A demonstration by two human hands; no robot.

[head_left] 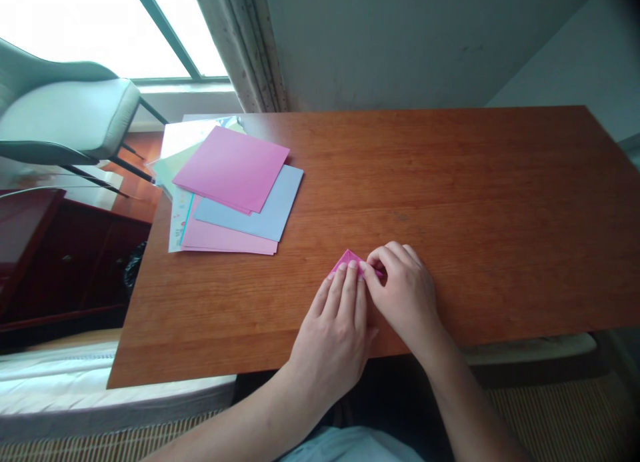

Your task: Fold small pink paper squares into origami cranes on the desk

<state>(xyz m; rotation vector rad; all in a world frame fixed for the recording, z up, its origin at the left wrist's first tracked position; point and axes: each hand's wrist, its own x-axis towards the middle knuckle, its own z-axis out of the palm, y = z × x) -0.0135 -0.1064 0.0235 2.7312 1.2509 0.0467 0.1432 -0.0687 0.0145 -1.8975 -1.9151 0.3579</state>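
Observation:
A small folded piece of bright pink paper (349,256) lies on the wooden table near its front edge, one corner pointing away from me. My left hand (334,329) rests flat over its near part, fingers stretched out and pressing it down. With thumb and forefinger my right hand (404,289) pinches the paper's right side, where a little pink shows past the fingers. Both hands cover most of the paper, so its full folded shape is hidden.
At the table's (450,202) left end lies a stack of paper: pink sheets (233,165), a blue sheet (280,205) and paler ones beneath. Beyond that end stand a chair (65,115) and a dark red cabinet (65,262). A curtain (245,42) hangs by the window.

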